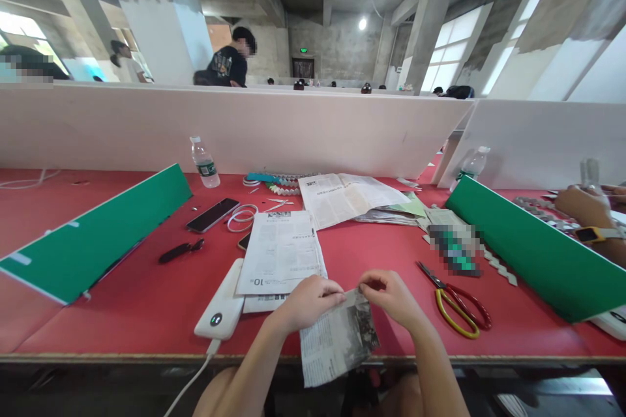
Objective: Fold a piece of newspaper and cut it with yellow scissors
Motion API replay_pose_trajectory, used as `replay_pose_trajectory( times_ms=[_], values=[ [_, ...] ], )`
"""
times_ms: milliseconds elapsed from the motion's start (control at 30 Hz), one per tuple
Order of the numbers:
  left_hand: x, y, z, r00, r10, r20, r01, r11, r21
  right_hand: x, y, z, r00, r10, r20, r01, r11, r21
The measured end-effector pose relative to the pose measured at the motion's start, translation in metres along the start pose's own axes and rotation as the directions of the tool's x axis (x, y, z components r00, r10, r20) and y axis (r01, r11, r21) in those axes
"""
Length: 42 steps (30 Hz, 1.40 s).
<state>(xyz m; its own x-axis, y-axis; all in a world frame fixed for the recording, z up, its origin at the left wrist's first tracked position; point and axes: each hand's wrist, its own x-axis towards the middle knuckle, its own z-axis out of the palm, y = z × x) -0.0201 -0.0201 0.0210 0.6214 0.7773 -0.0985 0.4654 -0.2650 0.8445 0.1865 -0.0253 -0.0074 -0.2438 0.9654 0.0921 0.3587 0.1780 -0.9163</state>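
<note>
A small piece of newspaper [337,342] hangs from both my hands over the table's front edge, its printed side with a dark picture facing me. My left hand [313,303] pinches its upper left edge between thumb and fingers. At the top right corner, my right hand [386,293] is closed on the same sheet with thumb and forefinger together. Beyond my left hand lie folded newspaper sheets [278,251], one partly over another. Scissors [454,300] with one yellow and one red handle rest on the table to the right of my right hand.
A white power bank [222,303] with a cable, a phone [212,215] and a key fob [180,251] lie left. Open newspaper [347,195] covers a paper pile behind. Green dividers [102,228] stand on both sides; a co-worker's hand [581,205] is far right. A water bottle [204,163] stands back left.
</note>
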Motion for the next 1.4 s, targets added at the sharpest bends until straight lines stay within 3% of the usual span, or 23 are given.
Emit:
replay_pose_trajectory(
  times_ms=[133,333,600,900,1000,1067,1167,1267,1400],
  values=[
    [-0.004,0.002,-0.005,0.999,-0.022,-0.028,0.021,0.998,-0.051,0.002,0.004,-0.005,0.987,0.027,-0.159,-0.010,0.994,0.104],
    [-0.003,0.007,-0.005,0.995,-0.008,-0.099,-0.004,0.993,-0.121,0.003,-0.007,0.011,0.999,0.023,0.042,-0.032,0.976,0.216],
    [-0.003,0.009,-0.008,0.990,-0.018,-0.142,-0.002,0.990,-0.140,0.005,-0.010,0.014,0.996,0.011,-0.084,0.012,0.961,0.278],
    [-0.008,0.010,-0.010,0.983,-0.061,-0.171,0.033,0.987,-0.159,0.001,0.000,-0.001,0.976,0.118,-0.183,-0.043,0.928,0.371],
    [-0.012,-0.002,-0.013,0.987,-0.102,-0.121,0.074,0.973,-0.219,-0.002,0.003,-0.013,0.960,0.168,-0.225,-0.065,0.913,0.403],
    [-0.014,-0.011,-0.018,0.977,-0.134,-0.169,0.098,0.974,-0.202,-0.006,0.005,-0.024,0.928,0.204,-0.313,-0.059,0.908,0.415],
    [-0.016,-0.019,-0.025,0.927,-0.211,-0.311,0.154,0.968,-0.198,-0.010,0.008,-0.036,0.864,0.237,-0.445,-0.037,0.910,0.413],
    [-0.015,-0.015,-0.023,0.911,-0.177,-0.371,0.072,0.958,-0.278,-0.009,0.007,-0.033,0.901,0.215,-0.376,-0.068,0.927,0.368],
    [-0.010,-0.002,-0.008,0.974,-0.086,-0.208,0.017,0.949,-0.316,-0.003,-0.001,-0.013,0.972,0.131,-0.197,-0.068,0.953,0.296]
  ],
)
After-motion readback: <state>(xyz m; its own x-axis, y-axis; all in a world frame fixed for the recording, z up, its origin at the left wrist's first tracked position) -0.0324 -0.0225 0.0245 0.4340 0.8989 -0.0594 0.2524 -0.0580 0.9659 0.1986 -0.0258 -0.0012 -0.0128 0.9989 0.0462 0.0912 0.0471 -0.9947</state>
